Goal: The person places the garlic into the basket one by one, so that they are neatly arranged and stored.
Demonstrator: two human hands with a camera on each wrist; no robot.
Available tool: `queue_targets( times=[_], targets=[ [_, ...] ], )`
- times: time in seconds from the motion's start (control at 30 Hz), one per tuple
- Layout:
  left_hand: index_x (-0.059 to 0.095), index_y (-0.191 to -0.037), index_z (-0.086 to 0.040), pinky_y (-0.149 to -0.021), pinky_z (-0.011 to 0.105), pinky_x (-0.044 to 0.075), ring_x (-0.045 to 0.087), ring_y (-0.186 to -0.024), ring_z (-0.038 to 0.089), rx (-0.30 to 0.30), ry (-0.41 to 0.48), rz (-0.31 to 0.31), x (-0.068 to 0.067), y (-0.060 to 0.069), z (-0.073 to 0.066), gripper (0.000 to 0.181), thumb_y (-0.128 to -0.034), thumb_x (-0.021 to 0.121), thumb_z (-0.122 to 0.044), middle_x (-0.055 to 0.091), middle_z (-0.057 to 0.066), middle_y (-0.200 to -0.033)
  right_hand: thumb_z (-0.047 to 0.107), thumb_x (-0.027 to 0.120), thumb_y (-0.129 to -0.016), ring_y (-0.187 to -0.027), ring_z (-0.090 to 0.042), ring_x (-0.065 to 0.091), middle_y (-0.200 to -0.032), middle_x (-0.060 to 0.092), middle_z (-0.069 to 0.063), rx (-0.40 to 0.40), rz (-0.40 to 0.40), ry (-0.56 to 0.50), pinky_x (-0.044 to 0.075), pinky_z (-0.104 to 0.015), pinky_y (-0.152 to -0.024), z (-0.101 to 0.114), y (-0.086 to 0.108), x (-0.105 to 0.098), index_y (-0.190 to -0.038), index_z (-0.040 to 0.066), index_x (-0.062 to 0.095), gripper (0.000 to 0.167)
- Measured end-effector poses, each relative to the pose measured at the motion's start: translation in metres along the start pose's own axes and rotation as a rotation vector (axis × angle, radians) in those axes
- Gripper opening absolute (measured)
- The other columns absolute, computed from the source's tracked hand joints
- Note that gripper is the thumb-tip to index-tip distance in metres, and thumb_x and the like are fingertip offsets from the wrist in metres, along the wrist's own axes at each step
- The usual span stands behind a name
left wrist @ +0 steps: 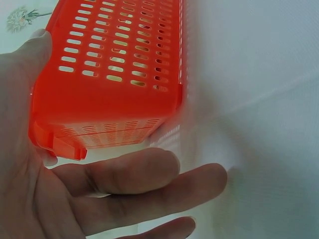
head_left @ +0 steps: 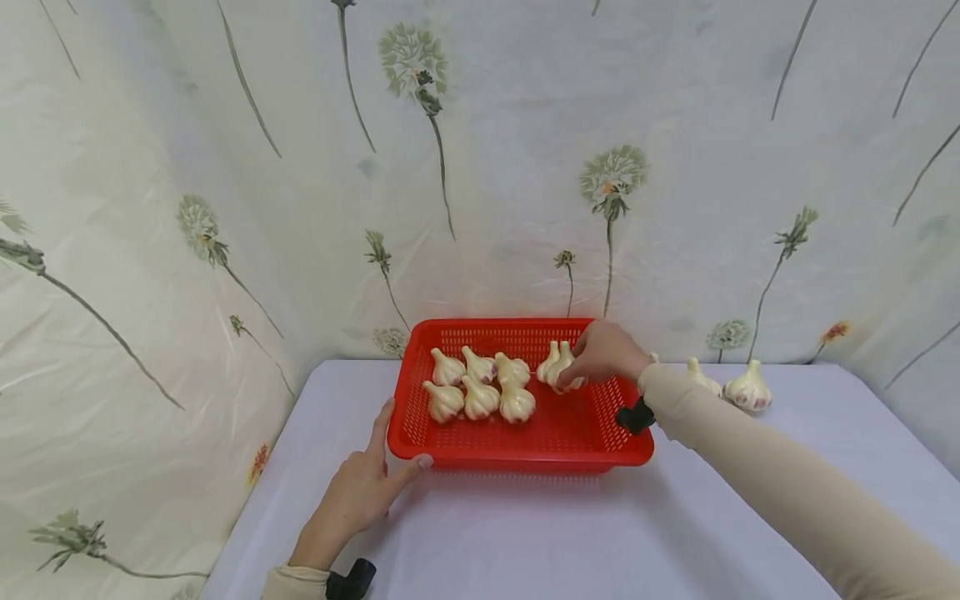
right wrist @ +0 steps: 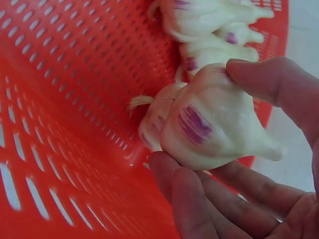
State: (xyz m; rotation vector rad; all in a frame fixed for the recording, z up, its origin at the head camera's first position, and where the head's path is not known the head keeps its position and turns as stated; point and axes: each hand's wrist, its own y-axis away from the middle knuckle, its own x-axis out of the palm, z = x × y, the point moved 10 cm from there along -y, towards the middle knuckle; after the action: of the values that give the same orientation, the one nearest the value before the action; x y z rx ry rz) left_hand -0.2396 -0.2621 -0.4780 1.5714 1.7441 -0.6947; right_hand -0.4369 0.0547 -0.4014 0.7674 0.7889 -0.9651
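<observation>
A red perforated basket (head_left: 525,462) stands on the table with several white garlic bulbs (head_left: 481,398) in its left and middle part. My right hand (head_left: 609,354) reaches into its right side and pinches a garlic bulb (right wrist: 209,119) between thumb and fingers; purple marks show on that bulb in the right wrist view. Another bulb (head_left: 548,363) is just beside it. At the basket's front left corner, my left hand (head_left: 360,492) rests its thumb and index finger on the rim, fingers extended. The left wrist view has the left hand (left wrist: 99,189) against the basket's end wall (left wrist: 104,99).
On the table (head_left: 495,542), right of the basket and behind my right sleeve, lie a garlic bulb (head_left: 748,388) and another (head_left: 702,377), partly hidden. A patterned curtain (head_left: 510,167) hangs right behind the table and along its left side.
</observation>
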Motion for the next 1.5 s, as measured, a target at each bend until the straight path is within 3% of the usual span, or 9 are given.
queue_targets(
  times=[0.13,0.43,0.6,1.17,1.5],
  targets=[
    [0.011,-0.172,-0.028,-0.049,0.028,0.036,0.046,-0.053,0.017,-0.005,-0.004,0.001,0.000,0.000,0.001,0.109,-0.0897,0.066,-0.075,0.053,0.004,-0.061,0.037,0.094,-0.078,-0.053,-0.016,0.046,-0.053,0.045,0.001,0.017,0.007,0.034,0.043,-0.027,-0.053,-0.002,-0.003,0.008,-0.058,0.013,0.062,0.045],
    [0.011,-0.171,-0.029,-0.049,0.029,0.035,0.047,-0.054,0.018,-0.008,-0.004,-0.004,0.001,-0.002,0.004,0.107,-0.0911,0.067,-0.071,0.054,0.005,-0.062,0.043,0.095,-0.074,-0.058,-0.017,0.057,-0.064,0.068,-0.008,0.004,0.023,0.128,0.046,-0.027,-0.054,-0.002,-0.010,0.023,-0.066,0.013,0.071,0.039],
    [0.011,-0.171,-0.030,-0.049,0.029,0.035,0.046,-0.053,0.017,-0.001,-0.001,-0.006,0.000,-0.002,0.003,0.106,-0.0913,0.068,-0.071,0.053,0.004,-0.061,0.044,0.095,-0.075,-0.063,-0.018,0.065,-0.068,0.074,-0.007,0.016,0.036,0.130,0.049,-0.027,-0.056,-0.003,-0.010,0.027,-0.070,0.014,0.075,0.036],
    [0.011,-0.171,-0.031,-0.047,0.028,0.035,0.046,-0.049,0.015,0.022,0.013,0.001,-0.002,0.001,-0.002,0.108,-0.0902,0.066,-0.075,0.053,0.003,-0.057,0.043,0.094,-0.078,-0.066,-0.019,0.063,-0.069,0.071,-0.006,-0.019,-0.003,0.074,0.051,-0.027,-0.060,-0.002,-0.009,0.041,-0.082,0.011,0.075,0.037],
    [0.011,-0.171,-0.030,-0.047,0.028,0.033,0.044,-0.049,0.014,0.022,0.011,-0.002,-0.001,0.001,0.000,0.108,-0.0900,0.066,-0.075,0.051,0.002,-0.057,0.048,0.095,-0.076,-0.065,-0.019,0.061,-0.065,0.068,-0.005,-0.045,-0.017,0.136,0.048,-0.028,-0.059,0.000,-0.011,0.044,-0.080,0.011,0.073,0.043]
  ],
)
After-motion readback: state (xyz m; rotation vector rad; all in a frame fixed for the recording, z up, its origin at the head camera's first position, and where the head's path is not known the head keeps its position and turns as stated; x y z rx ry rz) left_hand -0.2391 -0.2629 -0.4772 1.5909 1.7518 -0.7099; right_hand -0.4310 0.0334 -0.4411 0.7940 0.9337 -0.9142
